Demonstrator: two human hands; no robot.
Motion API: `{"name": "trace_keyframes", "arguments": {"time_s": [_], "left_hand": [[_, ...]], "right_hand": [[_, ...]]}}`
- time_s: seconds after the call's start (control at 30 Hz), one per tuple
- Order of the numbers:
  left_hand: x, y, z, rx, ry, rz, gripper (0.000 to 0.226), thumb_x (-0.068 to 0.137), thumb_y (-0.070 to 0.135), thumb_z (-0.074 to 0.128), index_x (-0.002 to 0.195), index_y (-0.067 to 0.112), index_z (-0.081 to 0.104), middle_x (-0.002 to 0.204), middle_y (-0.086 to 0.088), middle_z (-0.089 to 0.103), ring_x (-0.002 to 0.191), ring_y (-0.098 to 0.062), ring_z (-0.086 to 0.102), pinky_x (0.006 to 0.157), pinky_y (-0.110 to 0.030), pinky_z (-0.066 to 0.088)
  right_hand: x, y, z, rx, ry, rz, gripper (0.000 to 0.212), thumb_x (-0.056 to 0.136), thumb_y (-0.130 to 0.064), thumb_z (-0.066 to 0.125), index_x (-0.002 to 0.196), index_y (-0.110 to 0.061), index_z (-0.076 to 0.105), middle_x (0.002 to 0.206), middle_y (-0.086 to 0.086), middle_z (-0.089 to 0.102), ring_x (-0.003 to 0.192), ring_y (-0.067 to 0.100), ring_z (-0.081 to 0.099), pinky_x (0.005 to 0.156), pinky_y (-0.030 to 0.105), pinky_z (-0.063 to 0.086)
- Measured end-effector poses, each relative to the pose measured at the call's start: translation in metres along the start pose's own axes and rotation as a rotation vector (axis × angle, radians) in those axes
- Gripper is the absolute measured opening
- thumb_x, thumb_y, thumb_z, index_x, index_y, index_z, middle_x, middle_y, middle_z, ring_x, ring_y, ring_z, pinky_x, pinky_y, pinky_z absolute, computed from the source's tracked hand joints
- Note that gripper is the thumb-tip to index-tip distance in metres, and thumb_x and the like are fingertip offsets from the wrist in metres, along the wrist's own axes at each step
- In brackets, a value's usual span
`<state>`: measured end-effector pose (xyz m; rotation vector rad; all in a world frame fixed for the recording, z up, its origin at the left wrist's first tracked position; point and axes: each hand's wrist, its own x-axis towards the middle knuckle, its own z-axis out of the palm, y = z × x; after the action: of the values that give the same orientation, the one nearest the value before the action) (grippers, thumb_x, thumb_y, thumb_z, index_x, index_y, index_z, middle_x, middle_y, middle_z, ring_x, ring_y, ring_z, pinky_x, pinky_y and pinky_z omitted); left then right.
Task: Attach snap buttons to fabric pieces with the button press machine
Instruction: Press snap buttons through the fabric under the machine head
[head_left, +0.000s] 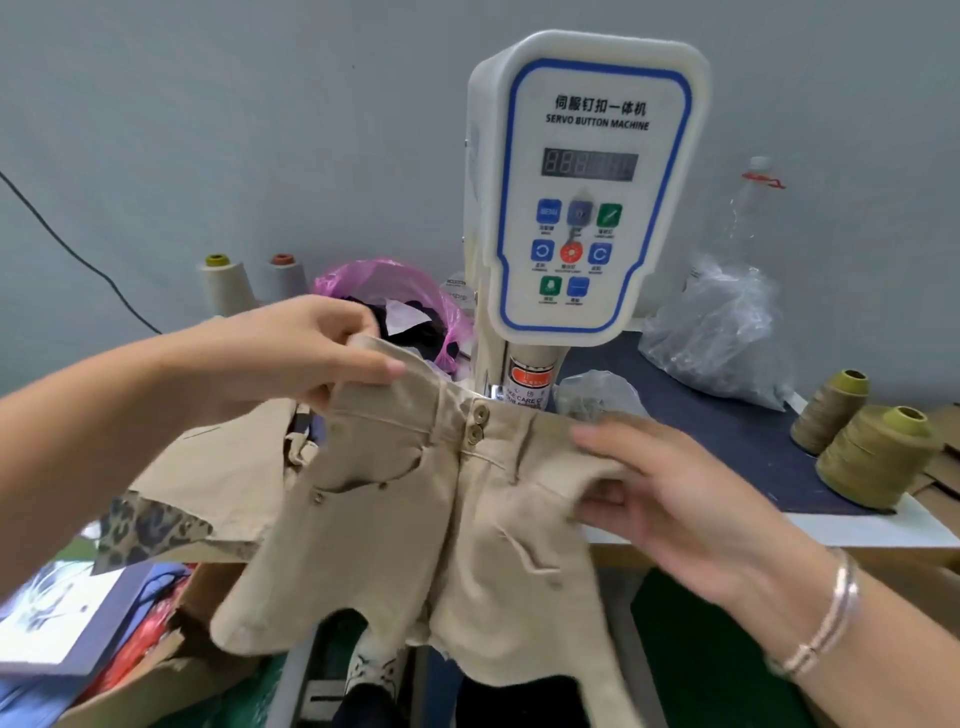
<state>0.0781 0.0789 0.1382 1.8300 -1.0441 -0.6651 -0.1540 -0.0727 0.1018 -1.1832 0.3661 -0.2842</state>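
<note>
my shorts (415, 525): beige, brass-coloured snap buttons (477, 424). machine (587, 182): white, blue-bordered panel. table (727, 431) mat: dark navy. thread cones (878, 457): olive. bag (384, 280): pink. scrap (150, 530): leopard print.

A pair of small beige shorts (415, 525) hangs in front of the white servo button machine (587, 182). The left hand (291, 358) pinches the waistband's left end; the right hand (670, 499) grips its right end. Two metal snap buttons (477, 423) sit at the waistband's middle.
</note>
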Motion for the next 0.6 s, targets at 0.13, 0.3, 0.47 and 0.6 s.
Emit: {"name": "trace_keyframes", "arguments": {"time_s": [0.13, 0.3, 0.47, 0.6], "left_hand": [[-0.012, 0.029, 0.026, -0.013, -0.195, 0.073, 0.046, 0.063, 0.064, 0.072, 0.067, 0.022, 0.054, 0.066, 0.008, 0.061, 0.064, -0.007, 0.063, 0.056, -0.018, 0.05], [-0.025, 0.014, 0.003, -0.004, -0.138, 0.067, 0.044, 0.058, 0.035, 0.089, 0.086, 0.028, 0.056, 0.078, 0.005, 0.059, 0.076, -0.006, 0.058, 0.07, -0.027, 0.047], [-0.037, -0.008, -0.02, -0.468, -0.083, 0.079, 0.035, 0.072, 0.008, 0.059, 0.107, 0.007, 0.062, 0.096, -0.013, 0.068, 0.079, -0.021, 0.069, 0.065, -0.029, 0.058], [-0.04, -0.007, -0.03, -0.545, -0.095, 0.205, 0.031, 0.075, 0.005, 0.051, 0.089, 0.016, 0.076, 0.086, -0.01, 0.073, 0.073, -0.02, 0.072, 0.062, -0.027, 0.058]], "right_hand": [[0.023, 0.009, 0.052, -0.03, -0.049, -0.089, 0.01, 0.09, -0.013, 0.059, 0.086, -0.007, 0.052, 0.081, 0.012, 0.066, 0.075, 0.02, 0.069, 0.064, 0.025, 0.056], [0.05, 0.0, 0.066, -0.172, -0.16, -0.227, 0.037, 0.098, -0.043, 0.038, 0.106, -0.017, 0.062, 0.1, 0.006, 0.073, 0.1, 0.018, 0.067, 0.091, 0.033, 0.051], [0.045, 0.046, 0.039, -0.457, 0.041, -0.434, 0.052, 0.079, -0.035, 0.059, 0.125, -0.049, 0.041, 0.133, -0.025, 0.048, 0.122, -0.012, 0.042, 0.103, 0.016, 0.034], [0.048, 0.081, 0.029, -0.34, -0.031, -0.117, 0.086, 0.06, -0.055, 0.071, 0.127, -0.06, 0.019, 0.143, -0.027, 0.032, 0.135, -0.005, 0.028, 0.111, 0.028, 0.024]]}}
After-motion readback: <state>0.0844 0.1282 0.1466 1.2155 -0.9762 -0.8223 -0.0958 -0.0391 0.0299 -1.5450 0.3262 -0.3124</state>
